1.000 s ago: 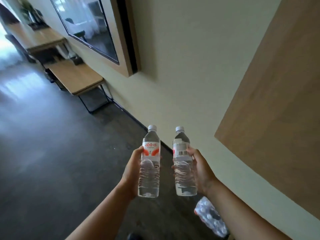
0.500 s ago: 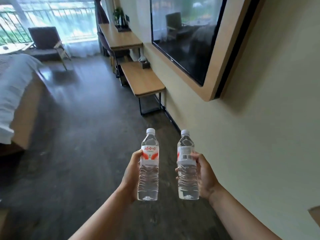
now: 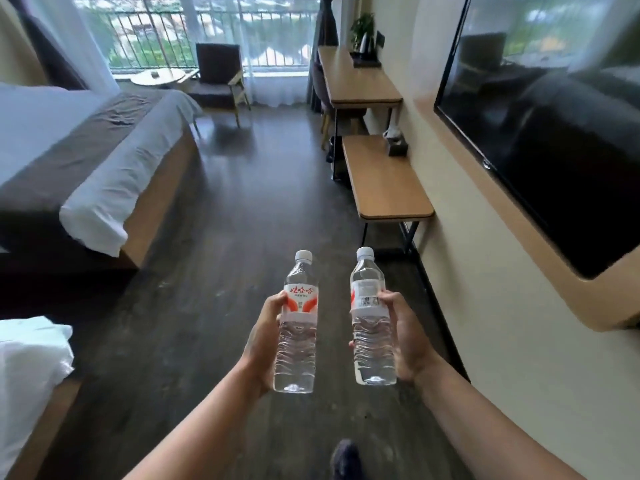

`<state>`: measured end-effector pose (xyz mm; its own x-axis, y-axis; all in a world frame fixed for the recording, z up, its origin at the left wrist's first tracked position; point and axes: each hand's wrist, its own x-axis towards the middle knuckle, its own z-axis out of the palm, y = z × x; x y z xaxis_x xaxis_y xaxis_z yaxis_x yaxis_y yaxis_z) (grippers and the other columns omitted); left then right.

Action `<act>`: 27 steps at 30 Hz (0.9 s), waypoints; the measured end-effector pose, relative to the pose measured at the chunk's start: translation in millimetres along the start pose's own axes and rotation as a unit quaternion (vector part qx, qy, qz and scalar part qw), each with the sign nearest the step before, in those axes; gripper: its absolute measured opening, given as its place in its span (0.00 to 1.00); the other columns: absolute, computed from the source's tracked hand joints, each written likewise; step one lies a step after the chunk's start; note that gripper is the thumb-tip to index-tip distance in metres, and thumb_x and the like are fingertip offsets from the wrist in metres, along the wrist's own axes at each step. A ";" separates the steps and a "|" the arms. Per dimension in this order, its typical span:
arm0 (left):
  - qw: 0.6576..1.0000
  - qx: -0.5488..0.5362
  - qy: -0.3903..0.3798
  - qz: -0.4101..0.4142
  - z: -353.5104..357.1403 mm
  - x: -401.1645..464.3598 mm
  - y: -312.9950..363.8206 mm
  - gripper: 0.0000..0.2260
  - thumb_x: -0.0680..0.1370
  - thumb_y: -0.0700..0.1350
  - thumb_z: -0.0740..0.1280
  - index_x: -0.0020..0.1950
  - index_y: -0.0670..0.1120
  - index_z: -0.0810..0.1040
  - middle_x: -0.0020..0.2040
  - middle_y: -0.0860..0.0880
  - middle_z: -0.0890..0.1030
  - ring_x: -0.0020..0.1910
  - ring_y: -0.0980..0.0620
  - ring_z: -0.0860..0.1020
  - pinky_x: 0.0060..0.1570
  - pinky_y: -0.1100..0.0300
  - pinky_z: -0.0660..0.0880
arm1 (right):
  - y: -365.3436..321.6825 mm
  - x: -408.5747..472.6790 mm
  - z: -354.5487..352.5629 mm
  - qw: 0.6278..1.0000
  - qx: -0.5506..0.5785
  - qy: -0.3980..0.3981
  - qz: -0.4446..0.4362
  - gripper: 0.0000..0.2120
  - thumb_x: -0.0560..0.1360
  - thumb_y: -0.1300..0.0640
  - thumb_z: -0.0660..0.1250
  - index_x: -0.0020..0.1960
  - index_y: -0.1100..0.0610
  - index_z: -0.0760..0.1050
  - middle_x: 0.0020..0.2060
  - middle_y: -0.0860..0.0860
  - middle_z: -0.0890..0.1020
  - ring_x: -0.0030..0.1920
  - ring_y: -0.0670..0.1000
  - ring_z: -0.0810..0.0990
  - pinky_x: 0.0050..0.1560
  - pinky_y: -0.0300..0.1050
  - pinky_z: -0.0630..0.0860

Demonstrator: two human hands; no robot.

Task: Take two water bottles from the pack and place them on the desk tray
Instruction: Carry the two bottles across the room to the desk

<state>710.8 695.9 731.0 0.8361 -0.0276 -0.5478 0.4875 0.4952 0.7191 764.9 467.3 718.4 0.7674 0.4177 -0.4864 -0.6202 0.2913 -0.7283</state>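
Observation:
My left hand (image 3: 261, 341) grips a clear water bottle (image 3: 298, 327) with a white cap and a red-and-white label, held upright over the dark floor. A second clear bottle (image 3: 372, 320), its barcode side facing me, stands upright in my right hand (image 3: 408, 337). The two bottles are side by side, a little apart. Far ahead along the right wall is a wooden desk (image 3: 356, 81) with a dark tray (image 3: 367, 62) holding a kettle at its far end. The bottle pack is out of view.
A low wooden bench (image 3: 384, 178) with a tissue box (image 3: 397, 147) runs along the right wall before the desk. A wall TV (image 3: 540, 116) hangs on the right. Two beds (image 3: 86, 161) fill the left side. An armchair (image 3: 218, 76) and round table stand by the window. My shoe (image 3: 346, 460) shows below.
The view has swung left and up from the wall to the whole room, so the desk, beds and window now show. Both hands keep their bottles upright as before.

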 end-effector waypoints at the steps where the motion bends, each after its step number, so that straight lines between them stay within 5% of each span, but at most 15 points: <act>1: 1.000 0.003 0.008 0.005 3.2 2.6 4.5 0.26 0.80 0.63 0.62 0.42 0.45 0.90 0.35 0.42 0.86 0.29 0.46 0.84 0.28 0.55 0.82 | -2.3 7.8 0.3 1.000 -0.006 0.006 0.000 0.25 0.78 0.42 0.62 0.63 0.62 0.76 0.42 0.60 0.80 0.39 0.58 0.80 0.45 0.55 0.78; 9: 0.995 -0.093 0.031 0.029 -10.0 137.3 130.9 0.25 0.80 0.61 0.63 0.59 0.41 0.82 0.47 0.38 0.82 0.40 0.41 0.81 0.42 0.49 0.80 | -116.9 195.0 46.2 0.997 -0.023 -0.065 0.047 0.24 0.79 0.42 0.60 0.61 0.61 0.77 0.42 0.59 0.82 0.39 0.57 0.83 0.46 0.55 0.80; 16: 0.990 -0.106 0.053 0.070 -40.2 285.3 241.3 0.24 0.80 0.61 0.63 0.50 0.43 0.89 0.42 0.40 0.85 0.35 0.44 0.84 0.36 0.53 0.83 | -201.4 361.1 82.9 0.994 -0.037 -0.089 0.045 0.29 0.79 0.44 0.60 0.70 0.65 0.72 0.49 0.64 0.79 0.43 0.61 0.80 0.47 0.56 0.78; 27: 0.994 -0.105 -0.011 0.034 -64.0 544.8 466.6 0.23 0.79 0.60 0.65 0.49 0.42 0.88 0.41 0.39 0.86 0.34 0.42 0.85 0.34 0.51 0.83 | -347.2 631.8 131.4 0.996 0.019 -0.078 0.041 0.29 0.75 0.41 0.64 0.63 0.64 0.77 0.42 0.60 0.81 0.37 0.59 0.82 0.42 0.52 0.81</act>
<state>1377.7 967.6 740.7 0.8719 -0.0059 -0.4897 0.3683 0.6669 0.6478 1443.7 743.2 727.4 0.6809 0.5694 -0.4606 -0.6882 0.2822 -0.6684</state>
